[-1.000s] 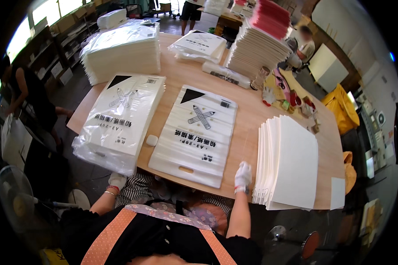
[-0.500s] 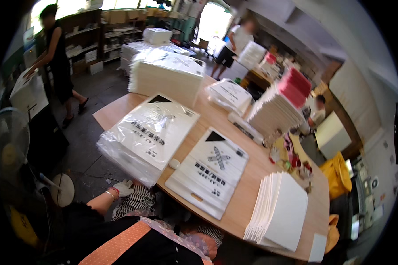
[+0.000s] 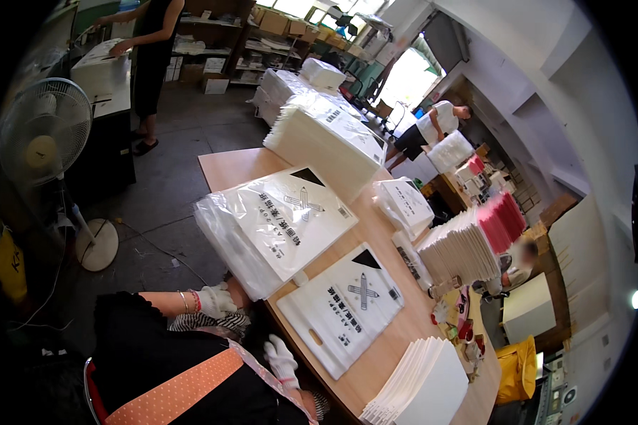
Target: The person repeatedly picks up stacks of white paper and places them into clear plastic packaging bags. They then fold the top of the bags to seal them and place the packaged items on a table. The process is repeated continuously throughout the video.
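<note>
Both my hands wear white gloves and sit low by the table's near edge. My left hand (image 3: 217, 301) lies over my knee with its fingers laid out, close to the stack of clear plastic-wrapped packs (image 3: 252, 237). My right hand (image 3: 282, 361) hangs open just off the table edge, fingers loosely spread, with nothing in it. Nearest to it on the table lies a single flat printed plastic bag (image 3: 344, 308) with a handle slot and a pencil drawing. Beyond the bag's lower right, a fanned stack of white paper sheets (image 3: 422, 382) rests on the wooden table (image 3: 227, 166).
A tall stack of packs (image 3: 326, 145) stands at the far side, beside a smaller wrapped pack (image 3: 404, 205). Paper stacks with pink ones (image 3: 500, 223) rise at right. A standing fan (image 3: 46, 134) is at left. Co-workers stand at far left, at the back and at right.
The view has turned, so the table sits further right and lower. My right hand has come into sight, its gloved fingers now visible. The bags and stacks keep their places on the table.
</note>
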